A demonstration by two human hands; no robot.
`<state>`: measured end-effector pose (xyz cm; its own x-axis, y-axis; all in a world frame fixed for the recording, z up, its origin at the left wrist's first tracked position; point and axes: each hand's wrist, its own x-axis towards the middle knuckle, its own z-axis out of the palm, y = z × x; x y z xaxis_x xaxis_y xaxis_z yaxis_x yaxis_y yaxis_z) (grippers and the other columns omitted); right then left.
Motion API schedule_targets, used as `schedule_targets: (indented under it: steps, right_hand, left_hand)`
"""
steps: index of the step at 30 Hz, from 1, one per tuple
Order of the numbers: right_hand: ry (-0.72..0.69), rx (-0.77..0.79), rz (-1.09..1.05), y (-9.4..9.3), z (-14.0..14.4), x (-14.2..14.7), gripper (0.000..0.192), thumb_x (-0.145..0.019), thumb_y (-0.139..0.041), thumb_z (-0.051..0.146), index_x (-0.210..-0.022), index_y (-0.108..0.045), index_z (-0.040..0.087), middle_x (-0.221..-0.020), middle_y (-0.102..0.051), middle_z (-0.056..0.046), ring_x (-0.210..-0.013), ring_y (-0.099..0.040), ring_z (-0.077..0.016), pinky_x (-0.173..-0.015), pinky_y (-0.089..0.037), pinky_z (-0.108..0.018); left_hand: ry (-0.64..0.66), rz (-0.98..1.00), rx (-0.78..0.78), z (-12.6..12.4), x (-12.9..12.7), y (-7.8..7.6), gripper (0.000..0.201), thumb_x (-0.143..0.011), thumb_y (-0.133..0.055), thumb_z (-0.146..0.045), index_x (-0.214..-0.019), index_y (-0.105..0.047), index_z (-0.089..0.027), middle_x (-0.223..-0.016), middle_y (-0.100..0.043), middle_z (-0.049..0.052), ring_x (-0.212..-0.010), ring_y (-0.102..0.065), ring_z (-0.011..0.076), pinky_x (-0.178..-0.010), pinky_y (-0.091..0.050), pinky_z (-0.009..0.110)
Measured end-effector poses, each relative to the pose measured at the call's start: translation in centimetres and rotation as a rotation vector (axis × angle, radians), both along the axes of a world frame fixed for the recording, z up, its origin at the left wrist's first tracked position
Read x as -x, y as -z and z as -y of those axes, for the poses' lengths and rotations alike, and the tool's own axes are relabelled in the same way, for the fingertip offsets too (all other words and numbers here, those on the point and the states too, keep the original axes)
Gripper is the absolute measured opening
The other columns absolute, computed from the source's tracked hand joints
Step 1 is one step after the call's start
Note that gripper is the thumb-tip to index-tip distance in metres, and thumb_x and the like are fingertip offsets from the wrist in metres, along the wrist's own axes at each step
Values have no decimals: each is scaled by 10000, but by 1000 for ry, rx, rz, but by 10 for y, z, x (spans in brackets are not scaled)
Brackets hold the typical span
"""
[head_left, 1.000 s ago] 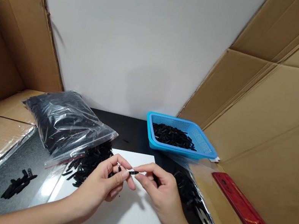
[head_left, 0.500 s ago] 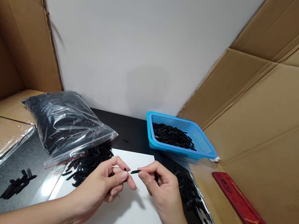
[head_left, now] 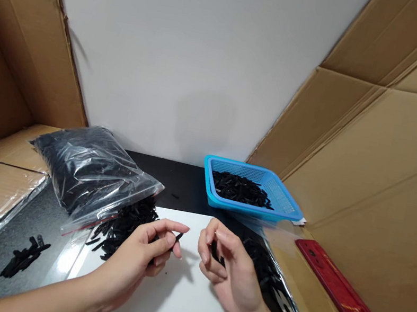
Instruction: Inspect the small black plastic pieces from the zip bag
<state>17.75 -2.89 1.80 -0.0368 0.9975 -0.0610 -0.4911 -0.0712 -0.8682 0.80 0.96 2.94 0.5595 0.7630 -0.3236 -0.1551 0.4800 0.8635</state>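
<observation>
Above the white board, my left hand pinches a small, thin black piece between thumb and fingers, its index finger stretched out over it. My right hand, a short gap away, is curled with its palm turned partly toward me. Dark pieces show inside its bent fingers. A heap of the same black strips lies on the board's left side, partly hidden by my left hand. More strips lie beyond my right wrist. What the strips are made of I cannot tell.
A clear zip bag full of black strips leans at the back left. A blue basket holding strips stands at the back right. A small cluster of strips lies far left. A red bar rests against the right cardboard wall.
My right hand has turned palm-inward and curled its fingers; the strip at its fingertips is no longer seen there. My left index finger has straightened, and a strip now shows in the left pinch.
</observation>
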Motion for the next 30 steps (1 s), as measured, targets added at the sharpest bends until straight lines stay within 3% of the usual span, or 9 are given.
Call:
schedule_targets:
  steps: [4,8,11,17,23,30]
  right_hand:
    - [120,-123,479,5,0,0,197,-814,-688,379,-787,-672,185,-566,-382,67,-484,-269,-87,-465,-219,-234]
    - [137,-192,753,10,1,2,185,-837,-642,325,-894,-758,194,-581,-490,30,-524,-355,-123,-523,-276,-272]
    - [168,-187,752,10,1,3,183,-826,-646,329,-850,-764,191,-671,-614,-13,-537,-390,-132,-534,-300,-282]
    - [238,-164,687,5,2,4,162,-787,-690,338,-790,-773,199,-572,-509,18,-519,-304,-124,-503,-240,-277]
    - [241,-134,648,8,1,2,245,-784,-700,417,-781,-755,178,-546,-417,35,-528,-295,-125,-501,-236,-274]
    - [243,-130,626,7,1,-1,314,-782,-701,478,-697,-701,176,-549,-386,40,-538,-307,-127,-504,-251,-272]
  left_hand:
    - [-8,10,-41,2,0,0,291,-820,-688,-314,-1078,-606,-207,-704,-568,-32,-497,-239,56,-486,-115,256]
    - [10,8,-69,3,0,1,260,-820,-657,-258,-1067,-587,-220,-689,-559,-42,-487,-231,56,-483,-115,254]
    - [-1,25,-43,3,0,-1,260,-823,-643,-297,-1063,-590,-209,-689,-561,-31,-497,-249,62,-483,-120,247]
    - [-29,42,13,2,2,-3,297,-699,-604,-130,-990,-634,-179,-758,-583,-11,-516,-294,58,-485,-152,232]
    - [-18,1,-36,1,0,2,302,-804,-711,-371,-1004,-604,-172,-731,-610,-3,-510,-309,53,-476,-152,217]
    - [-11,-25,-71,-1,0,4,328,-838,-675,-427,-728,-513,-163,-592,-613,-28,-403,-215,21,-440,-100,228]
